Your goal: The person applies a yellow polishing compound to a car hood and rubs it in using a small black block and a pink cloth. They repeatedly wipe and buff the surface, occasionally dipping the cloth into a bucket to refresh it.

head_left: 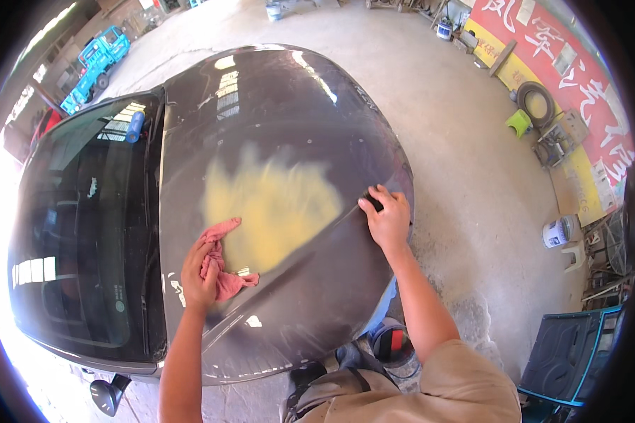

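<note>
The dark grey car hood (pixel 317 296) spreads out in front of me, with a large yellowish patch (pixel 275 211) in its middle that fades out at the edges. My left hand (pixel 197 271) is closed around a crumpled pinkish-red rag (pixel 227 283), which rests on the hood by the patch's lower left side. Over to the right, the fingers of my right hand (pixel 389 220) grip a small black block (pixel 374 200) against the hood near its front edge. The hand partly hides the block, so its exact kind is unclear.
A blue cylindrical object (pixel 135 127) lies on the windshield (pixel 77 233). By my legs stands a dark bucket (pixel 391 345) with red on it. Along the right wall are a tire (pixel 535 104), a white bucket (pixel 557 231) and a dark blue-edged panel (pixel 568 356). A blue truck (pixel 99 63) is parked far left.
</note>
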Available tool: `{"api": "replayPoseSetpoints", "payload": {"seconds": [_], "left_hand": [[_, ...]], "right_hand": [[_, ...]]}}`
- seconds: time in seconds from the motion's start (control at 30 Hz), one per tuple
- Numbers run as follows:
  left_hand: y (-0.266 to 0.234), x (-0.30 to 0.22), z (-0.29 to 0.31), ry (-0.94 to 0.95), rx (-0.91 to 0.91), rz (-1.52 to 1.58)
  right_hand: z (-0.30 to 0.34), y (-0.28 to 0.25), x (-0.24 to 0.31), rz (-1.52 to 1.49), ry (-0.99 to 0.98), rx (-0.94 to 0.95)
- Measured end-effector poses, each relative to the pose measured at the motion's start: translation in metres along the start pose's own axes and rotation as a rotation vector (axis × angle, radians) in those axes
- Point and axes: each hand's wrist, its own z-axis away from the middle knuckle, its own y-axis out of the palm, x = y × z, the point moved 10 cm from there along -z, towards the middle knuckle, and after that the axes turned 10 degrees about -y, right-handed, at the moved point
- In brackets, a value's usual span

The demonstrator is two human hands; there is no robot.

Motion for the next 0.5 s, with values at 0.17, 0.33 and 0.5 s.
{"api": "replayPoseSetpoints", "payload": {"seconds": [0.17, 0.33, 0.5], "left_hand": [[-0.001, 0.005, 0.004, -0.008, -0.009, -0.015], [-0.004, 0.002, 0.003, 0.007, -0.014, -0.007], [-0.004, 0.0, -0.001, -0.006, -0.048, -0.049]], "right_hand": [[-0.024, 0.015, 0.015, 0.076, 0.041, 0.079], [0.009, 0.01, 0.049, 0.026, -0.067, 0.089], [-0.034, 0.026, 0.047, 0.101, -0.065, 0.087]]}}
